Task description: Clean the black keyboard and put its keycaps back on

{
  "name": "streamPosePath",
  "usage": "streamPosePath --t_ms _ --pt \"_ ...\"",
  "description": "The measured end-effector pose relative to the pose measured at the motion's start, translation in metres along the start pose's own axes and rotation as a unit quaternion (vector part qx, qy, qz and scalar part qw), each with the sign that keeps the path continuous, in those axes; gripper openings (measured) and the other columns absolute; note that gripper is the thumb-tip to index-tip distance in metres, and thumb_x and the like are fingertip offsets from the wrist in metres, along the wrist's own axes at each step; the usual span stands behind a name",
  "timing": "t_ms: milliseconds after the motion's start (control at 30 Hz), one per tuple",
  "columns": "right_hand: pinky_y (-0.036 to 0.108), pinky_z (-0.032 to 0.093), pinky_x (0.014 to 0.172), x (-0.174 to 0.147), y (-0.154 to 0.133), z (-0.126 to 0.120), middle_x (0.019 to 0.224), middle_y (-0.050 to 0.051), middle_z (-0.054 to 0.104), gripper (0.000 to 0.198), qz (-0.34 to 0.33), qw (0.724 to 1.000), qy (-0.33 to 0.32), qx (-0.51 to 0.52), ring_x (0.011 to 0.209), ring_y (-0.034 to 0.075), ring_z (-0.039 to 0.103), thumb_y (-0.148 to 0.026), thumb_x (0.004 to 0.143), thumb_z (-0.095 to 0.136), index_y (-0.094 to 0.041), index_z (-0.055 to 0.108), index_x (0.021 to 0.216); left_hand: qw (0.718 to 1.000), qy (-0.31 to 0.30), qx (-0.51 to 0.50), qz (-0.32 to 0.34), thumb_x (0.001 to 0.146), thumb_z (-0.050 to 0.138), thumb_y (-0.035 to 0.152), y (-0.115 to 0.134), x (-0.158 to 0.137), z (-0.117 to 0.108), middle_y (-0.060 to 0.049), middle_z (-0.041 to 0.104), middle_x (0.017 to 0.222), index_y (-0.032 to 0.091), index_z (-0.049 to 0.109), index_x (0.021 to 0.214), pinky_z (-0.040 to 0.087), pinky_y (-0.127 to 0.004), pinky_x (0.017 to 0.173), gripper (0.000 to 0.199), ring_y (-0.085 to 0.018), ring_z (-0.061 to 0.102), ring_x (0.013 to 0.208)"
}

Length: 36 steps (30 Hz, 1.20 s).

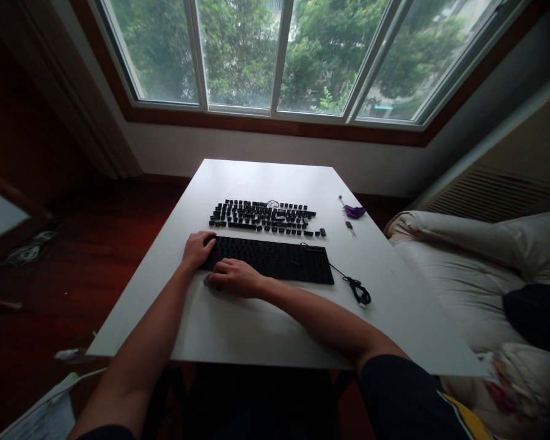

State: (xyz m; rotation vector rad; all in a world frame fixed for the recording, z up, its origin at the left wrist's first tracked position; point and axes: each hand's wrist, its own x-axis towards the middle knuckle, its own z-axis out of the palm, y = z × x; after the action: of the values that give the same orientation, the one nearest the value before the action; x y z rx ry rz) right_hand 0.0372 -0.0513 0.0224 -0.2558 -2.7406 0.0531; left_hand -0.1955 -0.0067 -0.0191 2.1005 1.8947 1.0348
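Beyond the keyboard point(279, 261) on the desk point(266, 333) lie loose keycaps point(261, 215), while the left hand point(198, 249) grips the keyboard's left end and the right hand point(236, 277) curls by its near edge, hold unclear.

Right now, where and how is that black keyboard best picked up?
Probably by the right end of the keyboard, coming from the right: it lies flat, and that short edge is uncovered. Stay toward the near corner, away from the cord.
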Motion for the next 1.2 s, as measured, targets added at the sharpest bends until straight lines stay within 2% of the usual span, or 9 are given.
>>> streamPosePath --t_ms 67,167,300,367,533,600,800,1100,1200 --pt "0.033 0.042 0.089 0.006 0.011 -0.005 0.109 0.007 0.063 0.027 0.032 0.999 0.027 0.006 0.098 0.02 0.053 -0.018 0.099 0.054 -0.026 0.068 0.121 1.0 0.0 -0.013 -0.002 0.093 0.055 0.033 -0.002 0.0 0.0 -0.006 0.071 0.12 0.024 0.073 0.116 0.043 -0.045 0.109 0.03 -0.027 0.061 0.114" --pt "0.034 0.042 0.092 0.013 0.041 -0.015 0.112 0.009 0.063 0.029 0.185 0.979 0.081 -0.018 0.103 0.022 0.052 -0.017 0.1 0.052 -0.025 0.067 0.123 0.999 0.011 -0.045 -0.028 0.091 0.055 0.029 -0.007 0.002 0.0 -0.006 0.072 0.117 0.024 0.073 0.113 0.047 -0.044 0.107 0.029 -0.026 0.062 0.112" --pt "0.035 0.042 0.09 0.02 0.055 -0.017 0.11 0.01 0.063 0.032 0.29 0.954 0.057 -0.057 0.104 0.024 0.052 -0.012 0.098 0.051 -0.023 0.069 0.122 0.994 0.027 -0.081 -0.062 0.089 0.052 0.026 -0.01 0.003 0.001 -0.006 0.071 0.115 0.023 0.073 0.111 0.05 -0.04 0.104 0.03 -0.025 0.064 0.11" --pt "0.035 0.041 0.09 0.022 0.041 -0.01 0.11 0.01 0.062 0.031 0.242 0.969 0.028 -0.048 0.103 0.024 0.051 -0.013 0.097 0.052 -0.023 0.069 0.122 0.994 0.025 -0.081 -0.066 0.089 0.052 0.027 -0.009 0.002 0.001 -0.006 0.071 0.115 0.023 0.073 0.11 0.05 -0.039 0.104 0.03 -0.024 0.064 0.111" --pt "0.033 0.041 0.088 0.035 0.005 0.002 0.11 0.007 0.063 0.027 -0.038 0.998 -0.038 0.025 0.098 0.021 0.053 -0.022 0.099 0.057 -0.027 0.068 0.123 0.989 0.022 -0.089 -0.115 0.092 0.044 0.025 -0.007 0.002 -0.003 -0.004 0.074 0.114 0.024 0.072 0.111 0.051 -0.035 0.099 0.034 -0.022 0.066 0.107" --pt "0.033 0.041 0.09 0.044 0.013 -0.001 0.113 0.007 0.064 0.03 -0.013 0.999 -0.01 0.033 0.1 0.02 0.053 -0.017 0.098 0.056 -0.026 0.068 0.124 0.983 0.019 -0.095 -0.155 0.091 0.043 0.022 -0.006 0.002 -0.005 -0.003 0.075 0.109 0.024 0.072 0.113 0.053 -0.034 0.094 0.037 -0.021 0.068 0.101" --pt "0.034 0.041 0.091 0.056 0.057 -0.012 0.113 0.01 0.062 0.035 0.252 0.967 0.028 -0.038 0.106 0.024 0.051 -0.011 0.097 0.05 -0.023 0.068 0.124 0.979 0.071 -0.088 -0.167 0.082 0.044 0.012 -0.005 0.002 -0.007 -0.004 0.076 0.111 0.022 0.073 0.109 0.052 -0.034 0.099 0.041 -0.021 0.068 0.107" --pt "0.033 0.039 0.095 0.05 0.054 -0.004 0.119 0.006 0.062 0.037 0.062 0.997 -0.041 0.027 0.105 0.022 0.051 -0.011 0.093 0.055 -0.027 0.07 0.123 0.977 0.077 -0.095 -0.173 0.07 0.041 0.006 -0.003 0.002 -0.008 -0.001 0.077 0.101 0.023 0.073 0.107 0.053 -0.031 0.091 0.052 -0.019 0.068 0.099" --pt "0.032 0.039 0.095 0.059 0.064 -0.012 0.116 0.007 0.063 0.04 0.083 0.995 -0.018 0.042 0.106 0.021 0.052 -0.009 0.093 0.053 -0.025 0.068 0.127 0.976 0.073 -0.097 -0.181 0.07 0.043 0.009 -0.001 0.001 -0.011 -0.001 0.077 0.101 0.024 0.073 0.107 0.053 -0.031 0.09 0.049 -0.021 0.068 0.099"
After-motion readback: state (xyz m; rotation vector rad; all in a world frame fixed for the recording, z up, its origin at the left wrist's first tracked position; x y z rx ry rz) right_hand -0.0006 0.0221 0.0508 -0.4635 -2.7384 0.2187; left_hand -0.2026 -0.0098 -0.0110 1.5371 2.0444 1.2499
